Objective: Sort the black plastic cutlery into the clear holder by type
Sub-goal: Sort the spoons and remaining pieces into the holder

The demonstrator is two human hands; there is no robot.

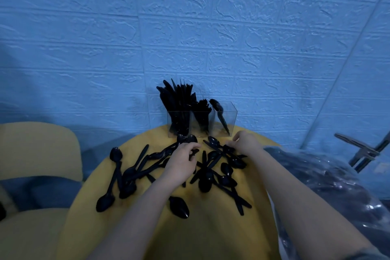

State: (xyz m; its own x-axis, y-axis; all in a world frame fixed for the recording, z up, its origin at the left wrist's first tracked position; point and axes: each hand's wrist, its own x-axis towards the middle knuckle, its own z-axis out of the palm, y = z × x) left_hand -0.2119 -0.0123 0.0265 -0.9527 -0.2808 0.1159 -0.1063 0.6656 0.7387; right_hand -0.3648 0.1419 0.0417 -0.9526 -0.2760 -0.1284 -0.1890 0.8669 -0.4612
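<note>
Head view: the left hand lies over the middle of the cutlery pile on the round yellow counter, its fingers curled down and pinching a black piece whose type is too dark to tell. The right hand reaches to the far right of the pile, fingers bent onto a black handle just in front of the holder; whether they grip or only touch it cannot be told. The clear holder stands at the counter's far edge against the blue brick-pattern wall: left compartment packed full, middle one partly filled, right one holding a single spoon leaning. Loose spoons and other pieces lie crossed around both hands. A yellow chair stands left; crinkled clear plastic lies right
</note>
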